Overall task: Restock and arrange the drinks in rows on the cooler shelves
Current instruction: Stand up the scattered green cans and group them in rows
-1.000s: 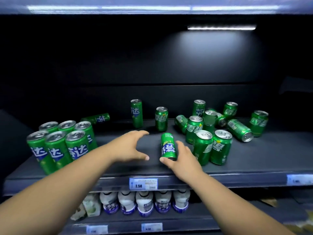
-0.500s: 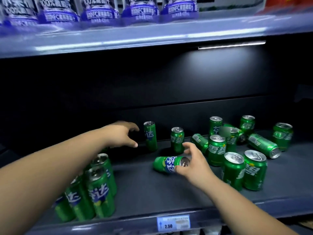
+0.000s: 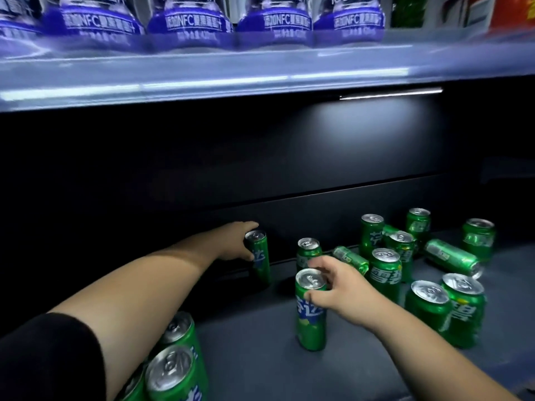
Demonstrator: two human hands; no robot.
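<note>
Shelf of the cooler, dark grey, carries green cans in disorder. Left grip reaches deep toward the back wall and curls round the upper part of the rear slim can, which stands upright close to that wall; the thumb lies on the near side and the fingers pass behind. Right grip pinches the top rim of the front slim can between thumb and fingers; this can stands upright near the middle of the shelf. Just behind the right grip stands a short can, partly hidden by the fingers. To the right is a loose cluster, most cans upright and two on their sides: the near lying can just beyond the right grip, the far lying can farther right. A front pair of cans stands side by side, touching, at front right. At lower left, under the left forearm, a packed group of slim cans stands close together, tops blurred. Black sleeve covers the upper left arm. Upper shelf carries purple-labelled bottles; a light strip glows beneath it.
</note>
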